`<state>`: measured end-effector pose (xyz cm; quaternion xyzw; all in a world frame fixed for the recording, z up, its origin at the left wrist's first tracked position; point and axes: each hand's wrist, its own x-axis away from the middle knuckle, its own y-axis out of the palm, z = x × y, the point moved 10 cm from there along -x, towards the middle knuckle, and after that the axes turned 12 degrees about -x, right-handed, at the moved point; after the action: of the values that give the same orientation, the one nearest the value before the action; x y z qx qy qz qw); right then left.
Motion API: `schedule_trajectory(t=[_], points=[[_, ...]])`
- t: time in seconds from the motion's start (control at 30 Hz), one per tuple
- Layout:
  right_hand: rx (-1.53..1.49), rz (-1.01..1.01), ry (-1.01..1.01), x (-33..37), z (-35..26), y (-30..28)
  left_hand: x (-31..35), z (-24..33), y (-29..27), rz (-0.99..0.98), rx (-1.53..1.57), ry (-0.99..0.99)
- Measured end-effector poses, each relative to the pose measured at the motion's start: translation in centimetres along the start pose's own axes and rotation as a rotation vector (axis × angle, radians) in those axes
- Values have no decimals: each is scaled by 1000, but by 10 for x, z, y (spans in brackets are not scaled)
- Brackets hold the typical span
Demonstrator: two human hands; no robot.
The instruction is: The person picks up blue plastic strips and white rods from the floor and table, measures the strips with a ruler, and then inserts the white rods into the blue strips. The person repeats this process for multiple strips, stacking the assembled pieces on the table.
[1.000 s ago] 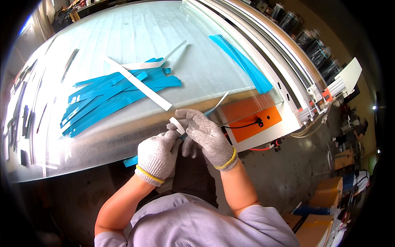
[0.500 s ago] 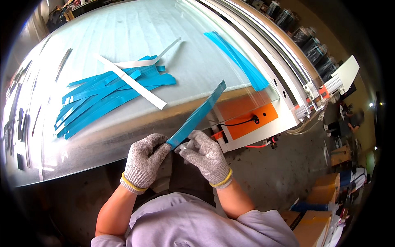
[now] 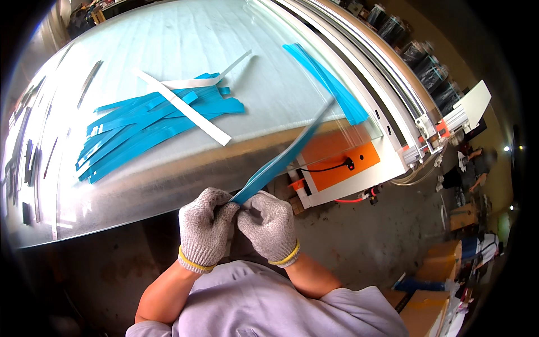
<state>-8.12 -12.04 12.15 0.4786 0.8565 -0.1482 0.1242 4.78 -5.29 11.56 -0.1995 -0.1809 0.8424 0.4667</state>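
A long blue strip (image 3: 274,166) slants up and away from my hands, its far end reaching over the table's right side; its edge looks layered. My left hand (image 3: 205,223), in a grey knit glove with a yellow cuff, pinches the strip's near end. Close beside it, my gloved right hand (image 3: 269,226) is closed on the same end, its fingertips partly hidden. Beyond them lies a messy heap of blue strips (image 3: 140,135), crossed by a white strip (image 3: 193,115). A second bundle of blue strips (image 3: 331,87) rests farther right.
The large table (image 3: 168,194) has a metal-edged front just beyond my hands. Along its right runs a white rail frame (image 3: 387,151) with an orange plate (image 3: 359,160) and cables. Thin dark strips (image 3: 28,163) lie at the left. Cardboard boxes (image 3: 429,306) and a person (image 3: 477,168) are at the right.
My right hand has moved left against the strip's near end and closed there. The strip has twisted, with its far end swinging farther right and away.
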Motion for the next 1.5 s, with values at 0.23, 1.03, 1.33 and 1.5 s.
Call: schedule_trajectory(t=[0.23,1.03,1.33,1.5], points=[[372,504,-164,-16,21,-128,8,22,-88,148,-139,64],[619,-261,-472,-54,5,55,-9,-38,-60,-116,-1024,224],[664,-197,-449,-52,18,46,33,-85,-142,85,-1201,41],[662,-174,-447,-56,17,44,55,-107,-182,287,-1237,-26]])
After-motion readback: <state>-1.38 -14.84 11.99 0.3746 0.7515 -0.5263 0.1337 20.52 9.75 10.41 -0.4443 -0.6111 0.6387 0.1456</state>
